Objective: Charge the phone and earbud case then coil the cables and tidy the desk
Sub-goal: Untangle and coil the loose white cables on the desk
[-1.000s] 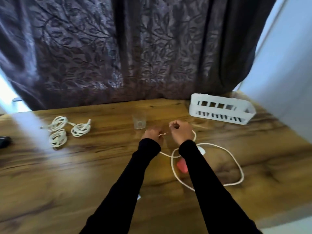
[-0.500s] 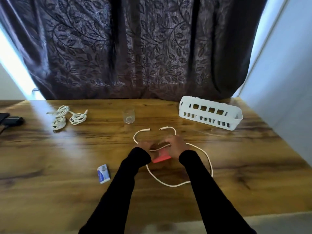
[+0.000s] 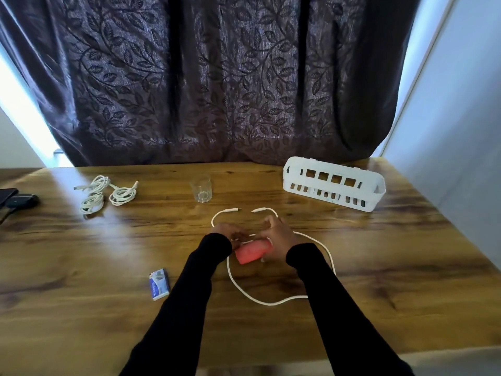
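A small red case (image 3: 250, 253) sits at the middle of the wooden desk (image 3: 379, 267), held between both hands. My left hand (image 3: 227, 234) grips its left end and my right hand (image 3: 280, 237) wraps over its right side. A loose white cable (image 3: 271, 303) lies in a wide loop around the hands. Its two plug ends (image 3: 245, 210) rest free on the desk just beyond my fingers, pointing at each other. Whether a plug sits in the case is hidden by my fingers.
Two coiled white cables (image 3: 108, 195) lie at the back left, a clear glass (image 3: 201, 189) behind the hands, a white slotted basket (image 3: 333, 185) at the back right. A small blue-and-white box (image 3: 159, 286) lies near my left sleeve. Dark devices (image 3: 19, 200) sit at the left edge.
A second ago my hands held the cable ends near the glass. They have let go, drawn back toward me and closed on the red case; the view has shifted.
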